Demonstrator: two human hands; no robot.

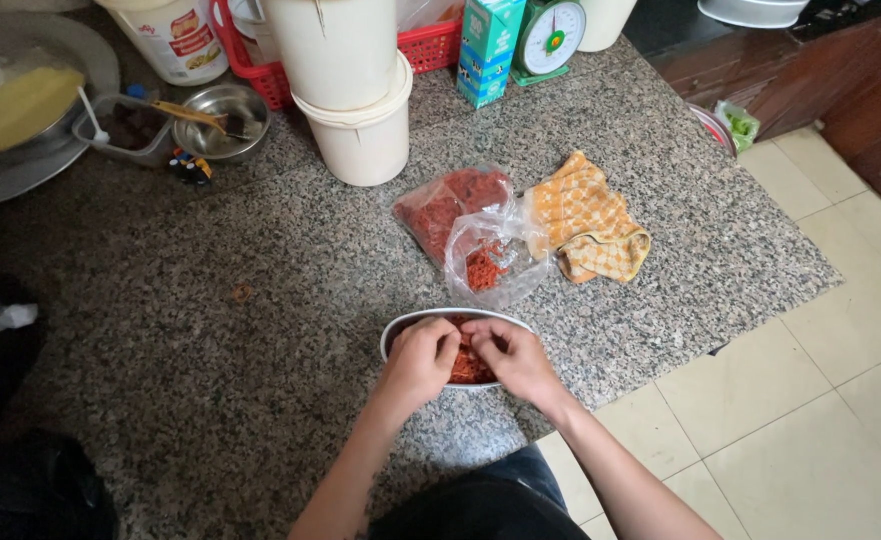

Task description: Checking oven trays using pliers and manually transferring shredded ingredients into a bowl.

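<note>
A shallow metal bowl [407, 325] of small red dried pieces [468, 368] sits at the near edge of a speckled granite counter [260, 330]. Both hands are inside it. My left hand [419, 361] is curled over the left half, fingers pinched on some red pieces. My right hand [516, 360] covers the right half, fingertips also on the pieces. Just behind the bowl lies an open clear plastic bag [490, 262] with more red pieces, and a second fuller bag [445, 205] beside it.
An orange checked cloth [588, 228] lies right of the bags. Two stacked white buckets [355, 100], a green carton [485, 50], a kitchen scale [548, 38], a red basket [430, 45], a steel bowl [222, 122] and a pan of yellow batter [20, 105] crowd the back. Tiled floor [810, 400] lies right.
</note>
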